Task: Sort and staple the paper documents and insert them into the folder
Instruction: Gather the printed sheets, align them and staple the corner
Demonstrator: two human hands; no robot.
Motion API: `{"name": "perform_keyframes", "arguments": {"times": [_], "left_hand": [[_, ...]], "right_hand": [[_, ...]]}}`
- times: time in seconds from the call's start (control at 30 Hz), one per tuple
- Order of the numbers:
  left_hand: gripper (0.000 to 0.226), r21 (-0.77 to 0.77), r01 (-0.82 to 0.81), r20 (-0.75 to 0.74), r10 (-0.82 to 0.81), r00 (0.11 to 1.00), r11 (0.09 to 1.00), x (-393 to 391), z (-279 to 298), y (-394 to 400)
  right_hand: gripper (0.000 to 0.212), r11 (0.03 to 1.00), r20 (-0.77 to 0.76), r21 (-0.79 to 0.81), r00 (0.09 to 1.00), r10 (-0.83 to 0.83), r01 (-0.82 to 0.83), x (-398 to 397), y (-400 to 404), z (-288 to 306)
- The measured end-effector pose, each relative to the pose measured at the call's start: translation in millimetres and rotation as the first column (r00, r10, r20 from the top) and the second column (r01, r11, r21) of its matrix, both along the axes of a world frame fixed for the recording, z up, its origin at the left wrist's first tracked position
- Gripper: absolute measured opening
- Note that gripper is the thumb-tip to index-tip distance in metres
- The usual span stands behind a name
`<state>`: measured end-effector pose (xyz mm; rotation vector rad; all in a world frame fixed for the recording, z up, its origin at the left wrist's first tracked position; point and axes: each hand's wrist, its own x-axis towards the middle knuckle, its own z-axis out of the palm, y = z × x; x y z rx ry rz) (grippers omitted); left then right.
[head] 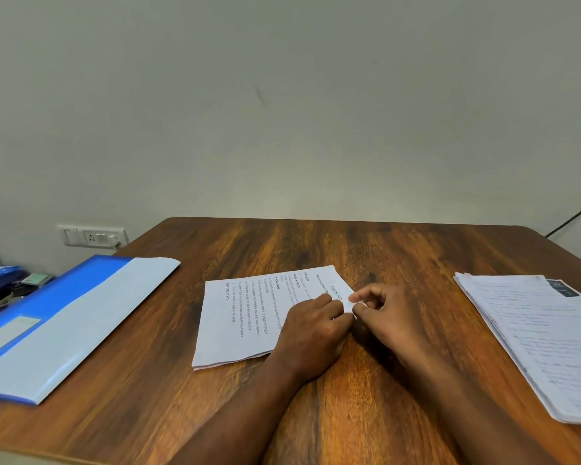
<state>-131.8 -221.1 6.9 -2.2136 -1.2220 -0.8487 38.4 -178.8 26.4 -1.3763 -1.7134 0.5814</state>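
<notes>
From my head camera, looking down: a thin set of printed sheets (249, 317) lies flat on the wooden tabletop (366, 250), near the middle. Its long axis runs left to right across my view, tilted a little so the right end sits farther from me; the lines of black text run away from me, so the page is turned sideways to me. The paper is white and smooth, its edges slightly fanned at the near left corner.

My left hand (311, 333) rests on the right end of the sheets, fingers curled, and its grip pinches the corner there. My right hand (388, 317) meets it at the same corner, thumb and forefinger closed narrowly on the paper's edge.

To the left lies the folder (71, 317), glossy blue plastic with a paler translucent flap, its long axis slanting from near left to far right, partly over the tabletop's edge. To the right, well apart from my hands, a thicker pile of papers (537, 340) lies flat, its edges ragged and uneven, its long axis running toward me.
</notes>
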Motion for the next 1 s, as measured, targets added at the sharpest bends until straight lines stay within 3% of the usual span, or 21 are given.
{"name": "perform_keyframes", "arguments": {"times": [0.33,0.5,0.63,0.73,0.87,1.0], "left_hand": [[0.015,0.052,0.002,-0.047,0.0,0.999,0.999,2.0,0.2,-0.3],[0.014,0.079,0.013,-0.06,-0.008,0.998,0.997,0.9,-3.5,2.4],[0.025,0.088,0.016,-0.015,-0.015,1.0,0.996,0.9,-4.1,1.7],[0.028,0.082,-0.008,0.069,0.003,0.998,0.997,1.3,-6.3,2.4],[0.027,-0.022,-0.087,0.288,0.09,0.953,0.996,-1.6,-5.9,2.6],[0.03,-0.189,-0.186,0.569,0.262,0.779,0.964,-11.7,-1.2,4.1]], "right_hand": [[0.017,1.0,0.004,-0.002,1.0,-0.005,0.005,0.4,1.9,-2.3],[0.017,0.996,0.075,0.074,0.996,-0.058,0.052,0.5,0.9,-3.1],[0.023,0.981,0.12,0.165,0.985,-0.125,0.105,3.7,-0.3,-1.4],[0.031,0.962,0.16,0.241,0.973,-0.166,0.125,11.9,0.3,-1.1],[0.033,0.946,0.069,0.281,0.98,-0.186,0.159,24.7,4.5,2.7],[0.031,0.95,-0.055,0.291,0.993,-0.102,0.113,27.4,4.1,5.0]]}}
